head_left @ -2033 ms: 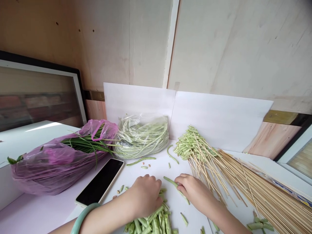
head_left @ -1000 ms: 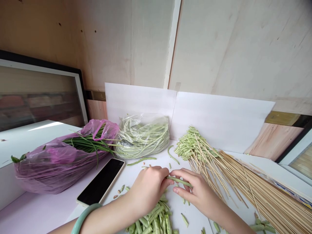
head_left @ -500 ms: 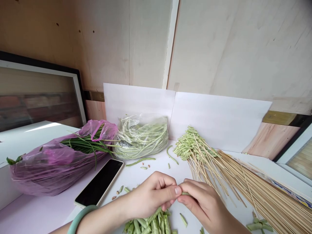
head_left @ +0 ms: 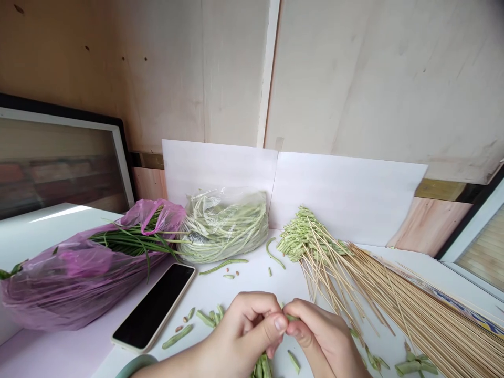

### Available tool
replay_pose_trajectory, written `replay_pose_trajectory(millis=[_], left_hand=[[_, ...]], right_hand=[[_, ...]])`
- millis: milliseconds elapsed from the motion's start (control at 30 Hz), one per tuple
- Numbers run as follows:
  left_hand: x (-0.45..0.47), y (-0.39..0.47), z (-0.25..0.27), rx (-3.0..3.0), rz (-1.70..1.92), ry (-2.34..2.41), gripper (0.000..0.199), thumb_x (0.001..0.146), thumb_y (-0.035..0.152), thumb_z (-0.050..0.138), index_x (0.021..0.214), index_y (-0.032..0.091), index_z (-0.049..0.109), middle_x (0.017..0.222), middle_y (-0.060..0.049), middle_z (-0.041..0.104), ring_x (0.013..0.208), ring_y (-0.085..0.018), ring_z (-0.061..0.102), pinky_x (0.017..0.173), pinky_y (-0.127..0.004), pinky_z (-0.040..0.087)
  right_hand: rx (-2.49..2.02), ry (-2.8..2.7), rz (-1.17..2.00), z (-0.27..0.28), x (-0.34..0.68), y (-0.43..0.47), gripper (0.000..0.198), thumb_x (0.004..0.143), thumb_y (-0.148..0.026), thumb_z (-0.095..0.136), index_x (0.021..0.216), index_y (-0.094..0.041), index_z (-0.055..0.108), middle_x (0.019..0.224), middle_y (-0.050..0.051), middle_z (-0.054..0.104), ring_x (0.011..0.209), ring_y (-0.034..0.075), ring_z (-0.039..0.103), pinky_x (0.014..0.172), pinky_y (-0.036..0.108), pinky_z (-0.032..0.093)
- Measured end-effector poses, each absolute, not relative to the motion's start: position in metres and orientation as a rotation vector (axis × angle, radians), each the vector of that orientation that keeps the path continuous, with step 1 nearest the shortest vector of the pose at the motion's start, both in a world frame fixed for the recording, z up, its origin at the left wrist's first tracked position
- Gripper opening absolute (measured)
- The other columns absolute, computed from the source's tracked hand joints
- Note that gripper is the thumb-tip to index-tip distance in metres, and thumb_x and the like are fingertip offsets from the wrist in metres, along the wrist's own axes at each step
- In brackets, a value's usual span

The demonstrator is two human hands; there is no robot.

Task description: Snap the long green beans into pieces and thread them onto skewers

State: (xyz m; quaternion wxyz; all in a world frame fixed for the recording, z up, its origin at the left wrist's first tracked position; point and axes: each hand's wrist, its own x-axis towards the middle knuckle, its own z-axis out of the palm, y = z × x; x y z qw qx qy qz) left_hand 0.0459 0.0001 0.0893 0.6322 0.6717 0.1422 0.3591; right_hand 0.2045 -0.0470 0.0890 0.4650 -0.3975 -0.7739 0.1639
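My left hand (head_left: 258, 325) and my right hand (head_left: 325, 333) meet at the fingertips, both closed in a pinch. Between them is a short piece of green long bean (head_left: 292, 317), mostly hidden by the fingers. Under my hands lies a pile of cut bean pieces (head_left: 263, 366), largely covered. Skewered bean pieces (head_left: 305, 233) form a stack farther back, their sticks pointing toward me. Loose bamboo skewers (head_left: 429, 294) spread over the right side. A few bean pieces (head_left: 177, 336) lie left of my left hand.
A phone (head_left: 155, 307) lies on the white table at left. Behind it are a purple bag (head_left: 74, 283) with green stalks and a clear bag of long beans (head_left: 224, 226). White boards (head_left: 346, 194) stand against the wall. Bean scraps (head_left: 415, 363) lie at front right.
The view has shifted slightly, and my hands sit a little lower in it. My fingertips stay together at the bean piece. More bean bits show beside my left forearm.
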Motion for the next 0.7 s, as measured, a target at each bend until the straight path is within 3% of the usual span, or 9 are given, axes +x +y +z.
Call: replay_pose_trajectory(millis=[100,200,333,500,700], left_hand=[[0.043,0.000,0.094,1.765,0.923,0.316,0.046,0.092,0.050,0.046,0.060,0.016,0.043,0.058,0.003,0.039,0.055,-0.008,0.035,0.053,-0.022,0.027],[0.040,0.001,0.099,1.991,1.031,0.224,0.039,0.096,0.038,0.043,0.064,0.016,0.047,0.062,0.002,0.040,0.059,-0.009,0.038,0.056,-0.020,0.030],[0.037,0.004,0.099,2.219,1.114,0.140,0.029,0.097,0.028,0.041,0.072,0.016,0.051,0.066,0.001,0.042,0.062,-0.010,0.040,0.057,-0.019,0.033],[0.031,0.010,0.097,2.534,1.159,0.134,0.028,0.098,0.025,0.036,0.078,0.015,0.052,0.068,-0.002,0.044,0.062,-0.012,0.041,0.058,-0.021,0.036],[0.027,0.014,0.105,2.806,1.073,0.062,0.028,0.097,0.022,0.034,0.079,0.015,0.053,0.066,-0.004,0.047,0.061,-0.014,0.041,0.055,-0.024,0.037]], right_hand=[[-1.014,-1.832,0.398,0.086,0.199,-0.051,0.032,0.100,-0.033,0.036,0.074,-0.022,0.052,0.059,-0.003,0.054,0.049,0.012,0.047,0.048,0.021,0.034],[-1.005,-1.719,0.374,0.077,0.193,-0.052,0.033,0.099,-0.036,0.038,0.071,-0.022,0.049,0.051,-0.007,0.037,0.040,0.009,0.031,0.039,0.021,0.024],[-0.973,-1.608,0.749,0.071,0.186,-0.051,0.041,0.099,-0.047,0.035,0.066,-0.022,0.040,0.049,-0.010,0.017,0.037,0.007,0.016,0.035,0.022,0.013],[-0.898,-1.421,1.409,0.092,0.191,-0.051,0.052,0.088,-0.067,0.045,0.065,-0.021,0.035,0.051,-0.012,0.018,0.039,0.004,0.013,0.035,0.019,0.011],[-1.007,-1.289,1.732,0.113,0.202,-0.051,0.056,0.075,-0.072,0.058,0.069,-0.017,0.049,0.050,-0.011,0.030,0.038,0.001,0.019,0.037,0.019,0.011]])
